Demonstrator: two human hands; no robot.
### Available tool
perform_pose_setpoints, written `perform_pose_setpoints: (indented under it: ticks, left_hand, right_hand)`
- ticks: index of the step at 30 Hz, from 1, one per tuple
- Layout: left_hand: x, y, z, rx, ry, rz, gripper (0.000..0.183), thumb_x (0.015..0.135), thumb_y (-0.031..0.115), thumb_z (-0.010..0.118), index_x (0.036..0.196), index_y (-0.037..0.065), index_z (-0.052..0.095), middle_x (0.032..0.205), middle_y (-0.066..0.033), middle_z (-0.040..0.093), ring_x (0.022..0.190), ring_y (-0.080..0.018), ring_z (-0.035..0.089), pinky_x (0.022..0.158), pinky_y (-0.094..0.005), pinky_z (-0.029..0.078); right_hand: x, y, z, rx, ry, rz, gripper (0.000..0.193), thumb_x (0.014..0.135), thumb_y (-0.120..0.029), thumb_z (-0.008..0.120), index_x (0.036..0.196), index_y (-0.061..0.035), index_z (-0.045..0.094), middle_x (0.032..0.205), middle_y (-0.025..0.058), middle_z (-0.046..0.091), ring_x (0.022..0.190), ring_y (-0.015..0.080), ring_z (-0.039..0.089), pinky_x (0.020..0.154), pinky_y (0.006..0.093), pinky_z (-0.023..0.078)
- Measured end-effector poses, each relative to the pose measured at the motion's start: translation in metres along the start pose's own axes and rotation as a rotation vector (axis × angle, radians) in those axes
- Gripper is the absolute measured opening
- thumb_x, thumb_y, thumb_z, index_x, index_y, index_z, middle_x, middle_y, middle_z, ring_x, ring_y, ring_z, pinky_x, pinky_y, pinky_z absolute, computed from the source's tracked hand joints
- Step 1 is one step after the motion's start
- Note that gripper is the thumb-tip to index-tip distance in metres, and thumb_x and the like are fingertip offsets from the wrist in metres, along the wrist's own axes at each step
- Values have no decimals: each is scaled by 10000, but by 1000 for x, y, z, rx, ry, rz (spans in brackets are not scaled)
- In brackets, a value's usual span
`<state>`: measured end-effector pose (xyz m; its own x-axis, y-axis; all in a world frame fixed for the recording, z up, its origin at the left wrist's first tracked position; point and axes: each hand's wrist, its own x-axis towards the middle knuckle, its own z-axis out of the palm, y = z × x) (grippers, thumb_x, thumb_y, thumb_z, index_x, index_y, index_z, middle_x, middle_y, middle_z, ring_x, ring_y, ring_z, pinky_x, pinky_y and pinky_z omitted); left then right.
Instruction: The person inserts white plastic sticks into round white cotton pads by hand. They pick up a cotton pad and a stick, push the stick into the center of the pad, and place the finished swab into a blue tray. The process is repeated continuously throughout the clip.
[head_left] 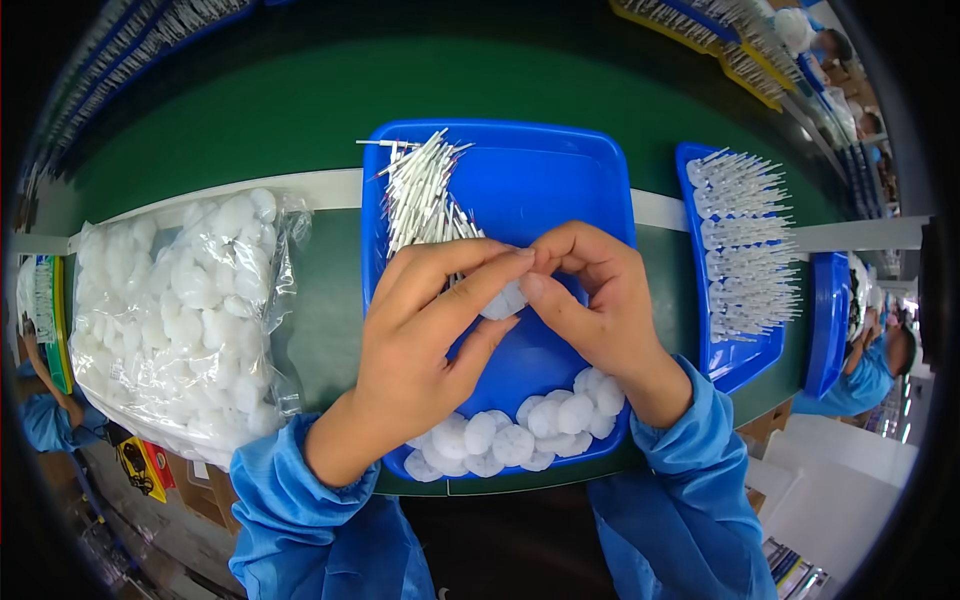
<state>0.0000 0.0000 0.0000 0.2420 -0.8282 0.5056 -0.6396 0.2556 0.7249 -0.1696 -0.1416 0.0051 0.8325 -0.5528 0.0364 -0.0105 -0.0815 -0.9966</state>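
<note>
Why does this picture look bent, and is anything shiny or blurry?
In the head view, fisheye distortion bows the pale strip and corners go black; the head view also shows glints on the clear bag; there too, left hand and right hand look fairly sharp.

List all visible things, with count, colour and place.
Central tray: one, blue, centre
Thin sticks: many, white, tray's far left
Round pieces: many, white, tray's near end
Held piece: one, whitish, above tray
Bag of pieces: one, clear, left
Right trays: two, blue, right
Rowed sticks: many, white, nearer right tray
Upper trays: several, blue/yellow, corners
Worktable: one, green, underneath
Co-workers' sleeves: some, blue, side edges
Own sleeves: two, blue, bottom
Hands: two, bare, centre
</note>
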Motion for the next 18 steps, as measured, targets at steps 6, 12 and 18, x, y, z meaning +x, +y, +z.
perform_pose_setpoints:
  ticks: [6, 12, 18]
  left_hand:
    - [0, 1, 4, -32, 20, -18, 578, 756, -56, 868, 1319, 33, 773, 1287, -130, 727, 1133, -315, 694, 961, -393, 564]
    - [1, 4, -5, -188, 122, -54, 468, 878, 34, 839, 1341, 33, 776, 1322, -130, 697, 1051, -251, 690, 901, -350, 561]
    - [-5, -9, -7, -331, 229, -158, 339, 1007, 72, 747, 1339, 9, 775, 1325, -122, 672, 1022, -177, 679, 918, -300, 548]
  right_hand:
    - [-6, 3, 0, 71, 15, -50, 193, 968, 5, 780, 1142, -6, 697, 1076, 51, 748, 998, 127, 712, 924, 297, 572]
    - [-12, -13, -13, -324, 4, 0, 204, 913, -11, 794, 1106, -42, 736, 1084, 61, 772, 1038, 179, 748, 910, 312, 574]
    - [9, 5, 9, -1200, 94, -460, 288, 760, -166, 866, 1004, -94, 730, 928, 54, 717, 815, 266, 694, 753, 408, 550]
